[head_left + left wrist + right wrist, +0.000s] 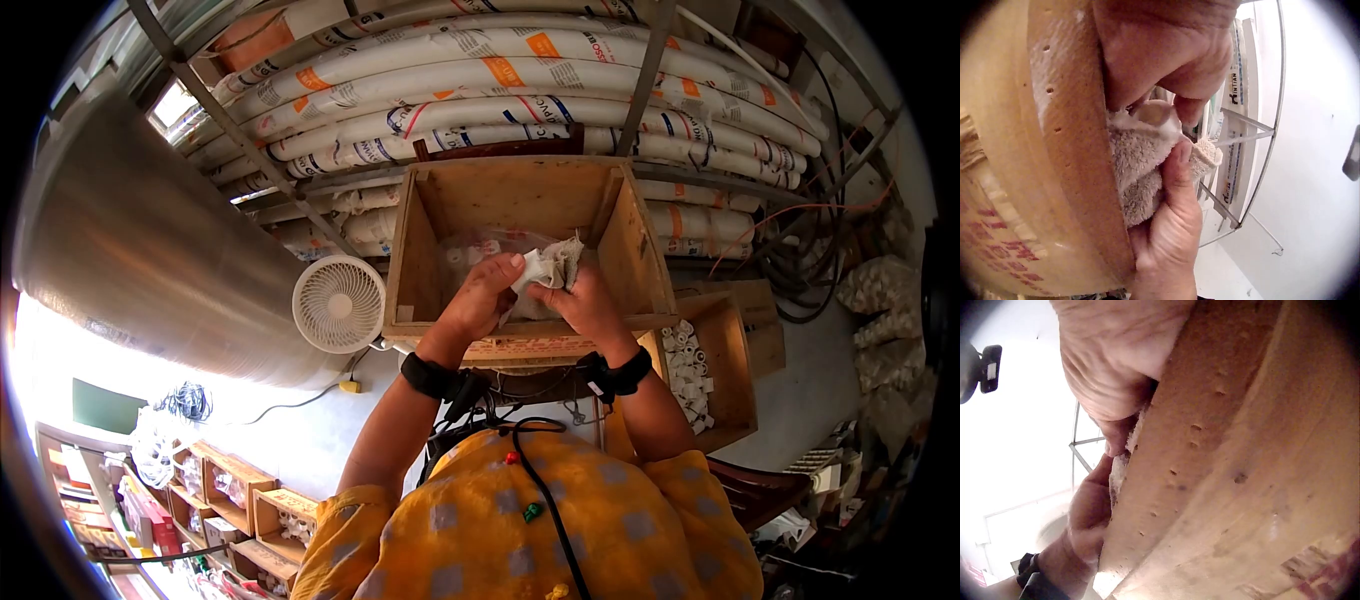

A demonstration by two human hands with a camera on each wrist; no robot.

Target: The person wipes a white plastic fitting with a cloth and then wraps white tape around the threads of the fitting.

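Wrapped pipes (580,75) behind; fan (338,303) left of the wooden box (510,195). Over it, your left hand (485,288) pinches the white fitting (538,268), lying between both hands, long axis unclear; your right hand (582,302) grips grey cloth (1138,156) against it.

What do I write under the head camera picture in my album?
Left hand and right hand hold a white pipe fitting and grey cloth over a wooden box beside a white fan.
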